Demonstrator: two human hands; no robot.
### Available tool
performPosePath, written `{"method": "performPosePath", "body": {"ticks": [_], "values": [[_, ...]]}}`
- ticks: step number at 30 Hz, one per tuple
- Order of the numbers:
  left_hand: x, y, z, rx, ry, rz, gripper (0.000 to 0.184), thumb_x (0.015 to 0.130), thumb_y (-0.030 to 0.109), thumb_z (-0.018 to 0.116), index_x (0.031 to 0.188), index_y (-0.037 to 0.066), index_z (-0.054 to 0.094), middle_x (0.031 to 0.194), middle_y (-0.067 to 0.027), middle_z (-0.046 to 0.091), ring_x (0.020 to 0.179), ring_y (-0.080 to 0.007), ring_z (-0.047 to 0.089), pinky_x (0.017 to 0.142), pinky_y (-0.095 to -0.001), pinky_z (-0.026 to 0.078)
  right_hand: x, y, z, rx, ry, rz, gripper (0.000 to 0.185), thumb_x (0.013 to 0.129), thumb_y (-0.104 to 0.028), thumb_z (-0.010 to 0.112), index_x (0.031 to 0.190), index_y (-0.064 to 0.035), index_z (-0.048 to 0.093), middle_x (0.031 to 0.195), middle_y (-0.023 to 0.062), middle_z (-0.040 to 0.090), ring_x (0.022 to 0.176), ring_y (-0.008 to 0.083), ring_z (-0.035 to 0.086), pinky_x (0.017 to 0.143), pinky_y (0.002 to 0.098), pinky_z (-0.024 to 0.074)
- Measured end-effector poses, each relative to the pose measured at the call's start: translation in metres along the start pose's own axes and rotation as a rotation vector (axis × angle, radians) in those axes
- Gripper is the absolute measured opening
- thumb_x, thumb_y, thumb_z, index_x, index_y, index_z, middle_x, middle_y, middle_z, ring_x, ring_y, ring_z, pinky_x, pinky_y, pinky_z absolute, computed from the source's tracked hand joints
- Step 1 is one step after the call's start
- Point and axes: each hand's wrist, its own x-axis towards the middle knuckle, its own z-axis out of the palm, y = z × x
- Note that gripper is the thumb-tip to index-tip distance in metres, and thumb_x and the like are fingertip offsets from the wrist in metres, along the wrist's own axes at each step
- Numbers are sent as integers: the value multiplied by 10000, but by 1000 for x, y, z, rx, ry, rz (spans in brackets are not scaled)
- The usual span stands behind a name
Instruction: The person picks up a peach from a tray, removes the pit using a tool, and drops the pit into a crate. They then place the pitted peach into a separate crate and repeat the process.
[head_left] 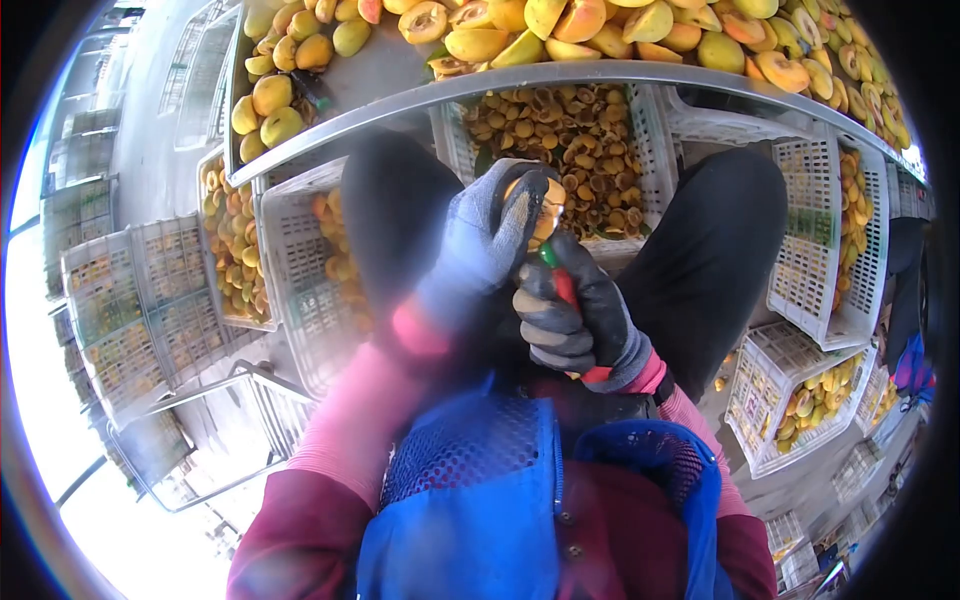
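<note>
My left hand (495, 220), in a grey-blue glove with dark fingers, is closed around a yellow peach (549, 208). Its cut face is turned toward my right hand (575, 315). The right hand, in a black and grey glove, wraps around a knife with a red and green handle (564, 284). The knife's short metal end meets the peach; its exact shape is hard to make out. Both hands are above my lap, between my knees. Below and beyond them stands a white crate (650, 150) of cut peach pieces and scraps (560, 135).
A metal-rimmed table (400, 105) in front carries many whole and halved peaches (600, 30). A dark tool (311, 90) lies on its left part. Peach-filled plastic crates (235, 245) stand at my left, and others (800, 395) at my right. A metal frame (265, 400) stands lower left.
</note>
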Motion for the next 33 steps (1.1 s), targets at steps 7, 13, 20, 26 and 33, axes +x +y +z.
{"method": "performPosePath", "body": {"ticks": [7,13,20,26,33], "values": [[-6,-3,18,-680,108,-292,369,979,316,415,981,12,625,862,-66,635,768,-127,583,709,-260,463,9,4,3,227,-386,-55,429,975,-466,348,944,-55,467,589,18,413,392,87,392,266,208,335],[-16,-6,-54,71,380,66,411,998,343,379,1123,-3,564,994,-87,625,892,-170,598,815,-290,498,3,-15,-25,233,-119,-143,463,967,-494,364,910,-61,518,573,-26,353,375,72,326,293,214,271],[-20,-13,-33,419,271,241,313,846,4,582,1136,-42,475,912,-170,603,745,-281,601,682,-367,510,31,-3,8,-1204,647,-779,356,825,-275,662,1058,-50,514,793,81,538,664,189,551,588,305,436],[-19,19,-34,418,341,255,258,915,124,536,1137,-8,523,941,-158,603,797,-262,589,731,-330,481,33,-22,19,-1455,801,-984,378,790,-120,708,1085,-26,492,896,89,591,794,174,590,711,326,467],[-18,16,-177,1207,558,-158,308,890,316,563,1075,82,637,972,-158,629,862,-297,604,777,-376,470,14,-25,15,-975,671,-728,347,874,-28,589,1191,-57,450,968,51,600,707,64,569,573,163,449]]}}
